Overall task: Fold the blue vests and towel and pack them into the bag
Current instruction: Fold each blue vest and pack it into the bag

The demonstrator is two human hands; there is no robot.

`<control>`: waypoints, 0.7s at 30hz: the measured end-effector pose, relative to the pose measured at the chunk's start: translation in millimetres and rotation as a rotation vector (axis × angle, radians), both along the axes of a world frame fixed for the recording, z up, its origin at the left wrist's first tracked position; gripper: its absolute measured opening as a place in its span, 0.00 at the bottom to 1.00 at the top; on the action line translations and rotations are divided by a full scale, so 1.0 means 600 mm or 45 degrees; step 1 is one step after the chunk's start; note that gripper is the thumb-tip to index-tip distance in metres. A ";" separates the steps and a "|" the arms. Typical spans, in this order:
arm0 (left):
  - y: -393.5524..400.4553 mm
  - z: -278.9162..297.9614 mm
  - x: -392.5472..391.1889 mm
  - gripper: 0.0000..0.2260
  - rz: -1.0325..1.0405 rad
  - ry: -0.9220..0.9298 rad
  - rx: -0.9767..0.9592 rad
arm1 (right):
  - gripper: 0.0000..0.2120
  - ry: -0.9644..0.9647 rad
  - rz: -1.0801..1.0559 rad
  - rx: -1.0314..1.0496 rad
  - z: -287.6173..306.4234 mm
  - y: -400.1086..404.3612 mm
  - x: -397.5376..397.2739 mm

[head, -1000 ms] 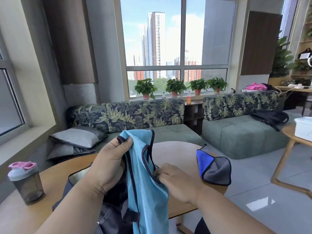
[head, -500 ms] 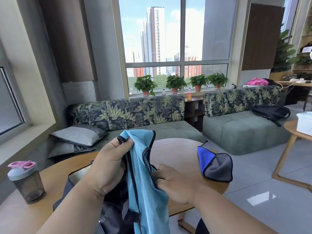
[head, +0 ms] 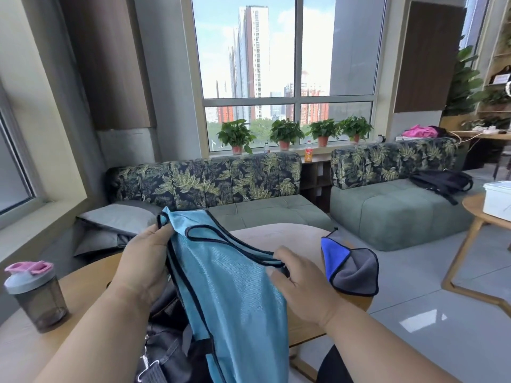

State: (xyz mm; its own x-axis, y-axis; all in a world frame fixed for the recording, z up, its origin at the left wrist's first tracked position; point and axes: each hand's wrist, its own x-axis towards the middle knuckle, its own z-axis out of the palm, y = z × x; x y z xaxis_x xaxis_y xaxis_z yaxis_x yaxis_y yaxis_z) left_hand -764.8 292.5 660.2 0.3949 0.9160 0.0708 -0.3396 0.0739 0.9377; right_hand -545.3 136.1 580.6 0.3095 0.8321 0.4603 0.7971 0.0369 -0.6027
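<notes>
A light blue vest point(head: 229, 283) with dark trim hangs in the air above the table, stretched between both hands. My left hand point(head: 143, 261) pinches one shoulder strap at the upper left. My right hand point(head: 298, 286) grips the other strap at the right. Under the vest lies a dark bag point(head: 166, 335), mostly hidden by the cloth and my arms. A blue and grey towel point(head: 351, 266) lies crumpled on the round wooden table point(head: 91, 275), to the right of my right hand.
A shaker bottle point(head: 36, 294) with a pink lid stands at the table's left. Behind the table are a leaf-patterned sofa point(head: 210, 183) and grey cushions point(head: 116, 219). A side table point(head: 475, 208) with a white box point(head: 497, 200) stands at the right.
My hands have moved apart, and the vest's top has spread wider between them. The right hand has shifted right along the strap.
</notes>
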 end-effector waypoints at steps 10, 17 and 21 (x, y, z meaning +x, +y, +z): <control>0.020 0.017 0.041 0.13 0.106 0.116 -0.113 | 0.23 -0.393 -0.061 -0.196 0.039 -0.006 0.014; 0.046 0.084 0.067 0.12 0.139 0.093 0.003 | 0.13 0.178 -0.044 0.111 0.067 -0.013 0.026; 0.043 0.092 0.102 0.11 0.153 0.193 0.012 | 0.17 0.560 -0.010 0.077 0.060 0.004 0.040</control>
State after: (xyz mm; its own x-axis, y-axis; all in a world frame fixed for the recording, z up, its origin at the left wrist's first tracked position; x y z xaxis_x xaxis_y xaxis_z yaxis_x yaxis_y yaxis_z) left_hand -703.6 318.4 715.4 0.2892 0.9569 0.0276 -0.1999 0.0322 0.9793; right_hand -521.4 138.5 616.6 0.4928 0.8047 0.3310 0.4654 0.0777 -0.8817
